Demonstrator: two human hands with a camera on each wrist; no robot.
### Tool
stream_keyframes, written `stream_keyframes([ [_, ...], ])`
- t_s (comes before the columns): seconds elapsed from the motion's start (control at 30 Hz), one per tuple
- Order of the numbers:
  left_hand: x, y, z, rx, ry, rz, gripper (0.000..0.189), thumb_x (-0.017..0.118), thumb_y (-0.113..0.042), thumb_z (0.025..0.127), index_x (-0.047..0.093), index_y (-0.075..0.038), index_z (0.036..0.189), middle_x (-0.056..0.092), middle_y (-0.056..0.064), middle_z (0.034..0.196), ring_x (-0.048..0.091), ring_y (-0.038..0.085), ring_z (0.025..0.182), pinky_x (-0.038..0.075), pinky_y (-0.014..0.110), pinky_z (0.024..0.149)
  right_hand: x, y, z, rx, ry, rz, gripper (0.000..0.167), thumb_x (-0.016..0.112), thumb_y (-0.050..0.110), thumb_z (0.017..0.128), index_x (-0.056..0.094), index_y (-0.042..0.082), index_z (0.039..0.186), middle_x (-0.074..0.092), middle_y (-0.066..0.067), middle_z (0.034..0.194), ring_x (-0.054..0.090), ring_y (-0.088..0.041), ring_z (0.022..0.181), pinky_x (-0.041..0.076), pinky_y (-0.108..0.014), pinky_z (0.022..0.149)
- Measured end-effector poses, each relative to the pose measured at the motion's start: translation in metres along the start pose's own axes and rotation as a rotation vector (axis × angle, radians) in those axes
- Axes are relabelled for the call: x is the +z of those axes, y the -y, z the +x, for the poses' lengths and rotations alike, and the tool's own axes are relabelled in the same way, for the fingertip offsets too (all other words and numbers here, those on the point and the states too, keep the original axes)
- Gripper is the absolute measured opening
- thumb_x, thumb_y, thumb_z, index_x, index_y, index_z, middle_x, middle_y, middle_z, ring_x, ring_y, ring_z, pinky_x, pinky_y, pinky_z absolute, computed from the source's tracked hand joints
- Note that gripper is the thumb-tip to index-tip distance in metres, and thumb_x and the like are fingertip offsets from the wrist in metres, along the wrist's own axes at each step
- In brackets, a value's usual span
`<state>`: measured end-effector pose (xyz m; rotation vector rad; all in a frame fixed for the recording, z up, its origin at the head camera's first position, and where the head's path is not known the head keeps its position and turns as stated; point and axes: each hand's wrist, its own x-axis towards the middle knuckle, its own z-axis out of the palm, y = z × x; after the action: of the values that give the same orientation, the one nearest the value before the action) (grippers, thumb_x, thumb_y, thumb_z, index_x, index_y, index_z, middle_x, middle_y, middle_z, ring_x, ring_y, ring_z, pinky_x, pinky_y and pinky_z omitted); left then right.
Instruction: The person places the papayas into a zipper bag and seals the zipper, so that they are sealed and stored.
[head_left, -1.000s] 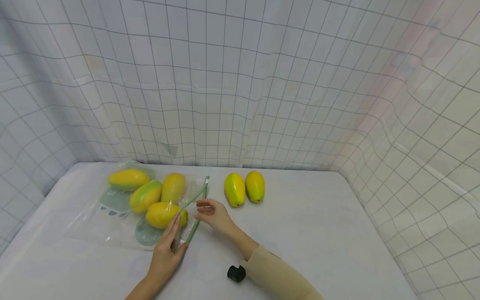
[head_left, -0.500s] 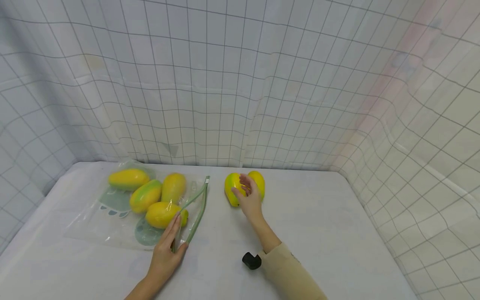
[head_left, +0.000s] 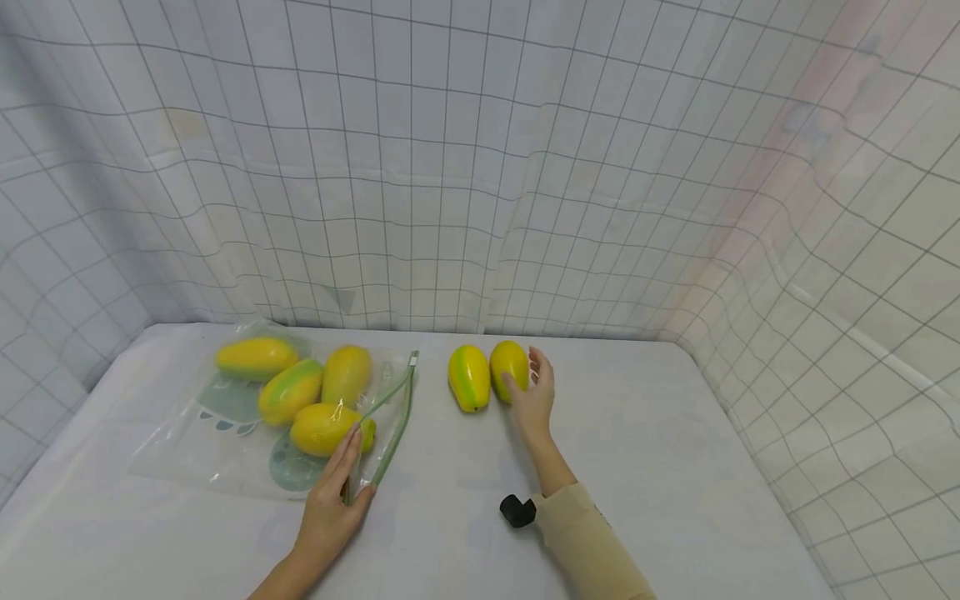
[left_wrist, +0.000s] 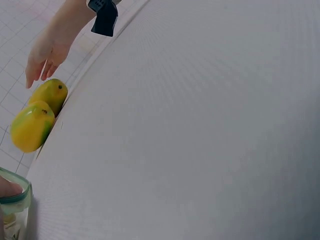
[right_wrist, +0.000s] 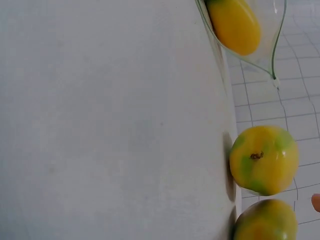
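Observation:
My left hand (head_left: 333, 504) holds the mouth of a clear zip bag (head_left: 176, 454) with green edges, fingers on the upper lip and thumb at the lower one. Part of that hand shows over the green zip edge (left_wrist: 17, 197) in the left wrist view. Several yellow-green papayas (head_left: 291, 393) lie inside the bag. To its right, two more stand side by side, a left papaya (head_left: 468, 379) and a right papaya (head_left: 508, 371). Over the right one my right hand (head_left: 534, 404) spreads thumb and fingers around its near side; in the left wrist view the fingertips hover just above it.
A white cloth covers the table (head_left: 637, 467). Behind and at both sides hangs a white gridded curtain (head_left: 450, 167). A black device (head_left: 517, 510) sits at the right wrist, beside the beige sleeve (head_left: 588, 542).
My right hand has moved from the bag's mouth, passing over the left papaya, to the right papaya. My left hand stays on the bag, and the fruit has not moved.

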<state>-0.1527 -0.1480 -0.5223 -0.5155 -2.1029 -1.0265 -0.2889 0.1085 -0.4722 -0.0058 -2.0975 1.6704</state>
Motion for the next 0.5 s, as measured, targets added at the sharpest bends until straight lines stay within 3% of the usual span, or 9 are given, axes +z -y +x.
stream_keyframes([
  [0.17, 0.0, 0.001, 0.0, 0.016, -0.009, -0.014, 0.093, 0.077, 0.024, 0.044, 0.041, 0.014, 0.129, 0.041, 0.031, 0.132, 0.026, 0.005, 0.133, 0.024, 0.009, 0.104, 0.001, -0.011, -0.001, 0.084, 0.036, -0.071, 0.061, 0.069, 0.004, 0.079, 0.039, 0.001, 0.131, 0.041, -0.018, 0.128, 0.04, -0.031, 0.117, 0.034, -0.042, 0.104],
  [0.5, 0.0, 0.001, 0.0, 0.012, -0.01, -0.022, 0.093, 0.076, 0.024, 0.044, 0.041, 0.014, 0.129, 0.041, 0.03, 0.133, 0.027, 0.006, 0.133, 0.024, 0.009, 0.104, 0.003, -0.024, -0.005, 0.147, 0.054, -0.129, 0.07, 0.076, 0.007, 0.072, 0.037, 0.002, 0.131, 0.041, -0.019, 0.124, 0.042, -0.031, 0.11, 0.038, -0.043, 0.097],
])
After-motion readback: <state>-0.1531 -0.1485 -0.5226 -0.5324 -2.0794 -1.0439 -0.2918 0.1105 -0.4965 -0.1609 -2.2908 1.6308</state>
